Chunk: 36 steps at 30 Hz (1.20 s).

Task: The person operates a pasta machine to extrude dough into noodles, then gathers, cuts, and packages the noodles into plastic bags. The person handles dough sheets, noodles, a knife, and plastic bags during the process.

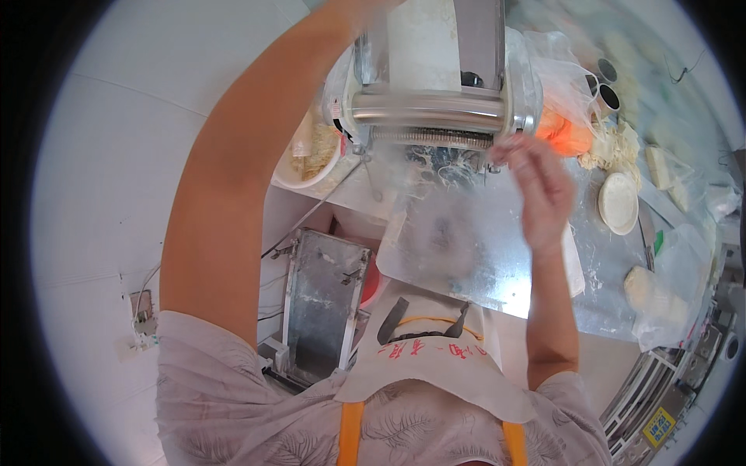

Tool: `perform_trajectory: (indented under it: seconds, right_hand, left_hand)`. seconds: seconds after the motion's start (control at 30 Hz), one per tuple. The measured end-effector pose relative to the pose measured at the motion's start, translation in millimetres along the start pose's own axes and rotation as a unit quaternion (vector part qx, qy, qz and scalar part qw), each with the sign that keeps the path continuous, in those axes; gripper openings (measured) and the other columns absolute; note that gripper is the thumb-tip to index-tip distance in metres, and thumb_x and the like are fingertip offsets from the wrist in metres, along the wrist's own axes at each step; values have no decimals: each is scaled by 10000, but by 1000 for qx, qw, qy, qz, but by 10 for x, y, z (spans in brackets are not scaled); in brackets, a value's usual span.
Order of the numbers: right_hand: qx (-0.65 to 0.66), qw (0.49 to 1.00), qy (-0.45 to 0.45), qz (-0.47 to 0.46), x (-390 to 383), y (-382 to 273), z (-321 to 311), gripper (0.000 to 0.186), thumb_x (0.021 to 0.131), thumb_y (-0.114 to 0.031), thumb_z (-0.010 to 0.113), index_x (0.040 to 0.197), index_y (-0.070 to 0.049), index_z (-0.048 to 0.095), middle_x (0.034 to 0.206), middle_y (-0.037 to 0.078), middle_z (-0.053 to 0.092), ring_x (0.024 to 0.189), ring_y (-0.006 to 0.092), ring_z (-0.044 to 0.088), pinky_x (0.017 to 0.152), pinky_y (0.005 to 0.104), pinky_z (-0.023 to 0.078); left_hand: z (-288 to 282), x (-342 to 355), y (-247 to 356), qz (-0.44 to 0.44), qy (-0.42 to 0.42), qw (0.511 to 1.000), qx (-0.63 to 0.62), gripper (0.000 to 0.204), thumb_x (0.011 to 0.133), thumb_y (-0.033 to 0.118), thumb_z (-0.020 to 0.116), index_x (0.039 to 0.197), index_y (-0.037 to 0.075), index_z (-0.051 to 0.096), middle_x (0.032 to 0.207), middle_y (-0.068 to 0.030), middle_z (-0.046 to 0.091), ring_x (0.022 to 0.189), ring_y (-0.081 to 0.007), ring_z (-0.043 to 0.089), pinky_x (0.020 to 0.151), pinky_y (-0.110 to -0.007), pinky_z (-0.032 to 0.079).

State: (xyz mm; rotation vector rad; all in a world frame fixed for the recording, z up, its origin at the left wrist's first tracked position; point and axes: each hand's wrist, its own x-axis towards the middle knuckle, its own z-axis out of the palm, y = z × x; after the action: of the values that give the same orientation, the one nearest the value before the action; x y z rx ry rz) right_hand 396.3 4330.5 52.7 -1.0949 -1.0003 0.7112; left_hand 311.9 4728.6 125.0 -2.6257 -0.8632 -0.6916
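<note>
At the top, a metal noodle machine [427,109] has a steel roller above a toothed cutter, with a pale sheet [423,43] on its upper slope. My left hand [371,9] reaches up beside that slope and is smeared at the top edge; its fingers are not clear. My right hand [532,167] is at the machine's lower right end, fingers curled in a pinch by a small metal fitting; what they hold, if anything, I cannot make out. Below the cutter, a steel tray [427,256] has flour smears and whitish scraps.
A white basin [307,175] with noodles stands left of the machine. Orange bags [563,128], noodle bundles [614,144], an oval white dish [618,202] and a plastic bag [668,303] lie at right. A flour-dusted metal frame [322,299] and red container [371,272] sit lower left.
</note>
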Motion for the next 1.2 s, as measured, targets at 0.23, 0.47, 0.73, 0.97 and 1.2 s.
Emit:
perform_trajectory:
  seconds: [0.23,0.47,0.73,0.97,1.2]
  right_hand:
    - [78,953,-14,291,-1123,1003,578,210,1061,-148,619,1156,25,690,993,67,716,907,131,672,821,291,550]
    - [84,924,-13,372,-1508,1282,739,228,1068,-180,607,1128,21,697,928,47,724,823,107,658,772,269,547]
    - [258,894,90,355,-1373,1364,760,198,1047,-106,599,1175,35,653,1095,95,715,994,173,676,908,303,544]
    - [506,817,160,225,-530,1600,1206,466,955,65,603,1401,50,469,1296,148,617,1149,259,645,1021,346,526]
    - [569,784,199,148,5,1792,1342,825,880,162,572,1609,51,202,1453,182,481,1206,281,584,1040,367,522]
  left_hand:
    - [120,-632,480,-15,-9,1000,-25,739,899,453,753,1389,-52,528,1382,-292,574,1342,-486,494,1134,-562,402]
    - [198,-727,533,-14,-43,999,4,975,899,594,701,1545,-62,380,1535,-332,446,1456,-521,367,1210,-620,282]
    - [-55,-704,712,-38,-140,987,64,1019,875,657,685,1538,-61,398,1511,-309,500,1443,-495,405,1226,-632,239]
    - [-28,-631,687,-25,-180,982,43,1065,833,681,713,1517,-80,416,1466,-313,541,1414,-486,445,1205,-539,344]
    - [-34,-660,684,-14,-182,980,73,1085,823,683,715,1525,-84,404,1493,-300,526,1404,-473,466,1196,-517,367]
